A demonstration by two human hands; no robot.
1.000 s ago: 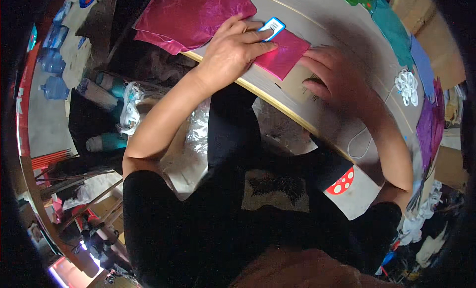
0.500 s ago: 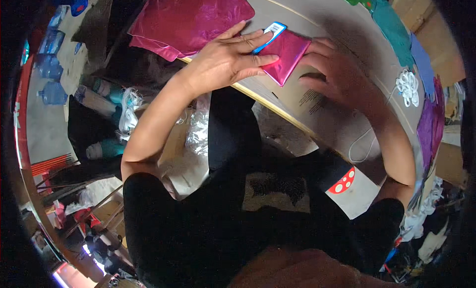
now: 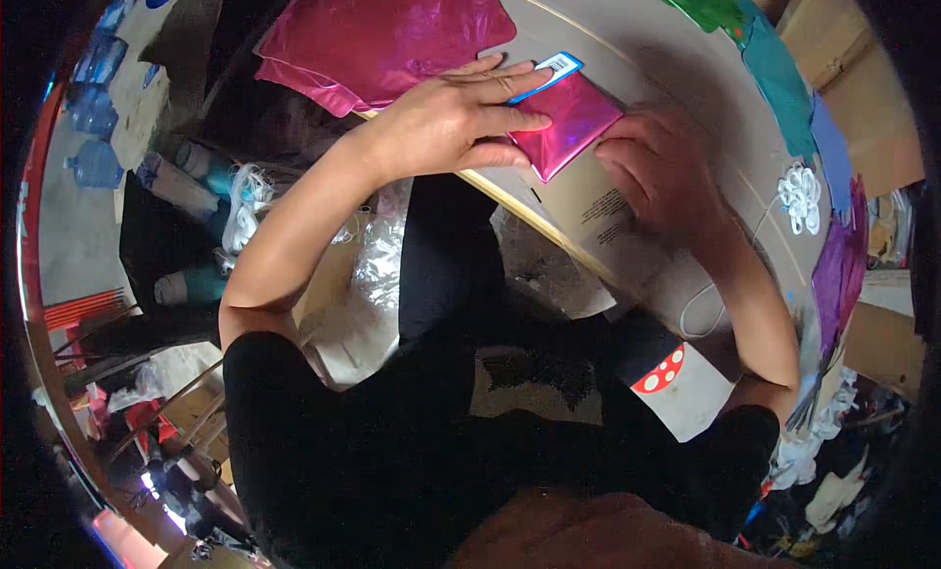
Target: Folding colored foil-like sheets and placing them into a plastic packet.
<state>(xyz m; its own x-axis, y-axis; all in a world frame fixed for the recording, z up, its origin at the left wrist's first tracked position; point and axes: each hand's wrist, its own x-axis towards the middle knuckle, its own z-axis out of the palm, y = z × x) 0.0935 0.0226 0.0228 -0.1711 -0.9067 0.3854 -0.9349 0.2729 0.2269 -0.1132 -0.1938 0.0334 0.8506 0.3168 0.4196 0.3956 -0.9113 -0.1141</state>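
Note:
A shiny pink foil packet (image 3: 571, 121), folded into a small square, lies on the cardboard-covered table. Along its upper left edge runs a blue-edged label (image 3: 559, 67) with a white patch. My left hand (image 3: 454, 118) rests flat over the packet's left side, its fingers stretched and spread across the label and foil. At the right corner, my right hand (image 3: 667, 167) has its fingers curled in and drawn together against the edge; it is dim, and whether it pinches the corner is hidden. A larger sheet of pink foil (image 3: 392, 35) lies beyond my left hand.
White cord (image 3: 800, 198) lies bundled at the right, with a loose strand on the table (image 3: 676, 250). Green, teal and purple sheets (image 3: 774, 74) line the far right rim. Wrapped rolls (image 3: 201, 280) and large blue water bottles (image 3: 95, 167) stand at the left.
My right hand's fingers have closed up and moved slightly lower at the packet's right corner. The packet has turned a little under my left hand, which keeps its flat pose.

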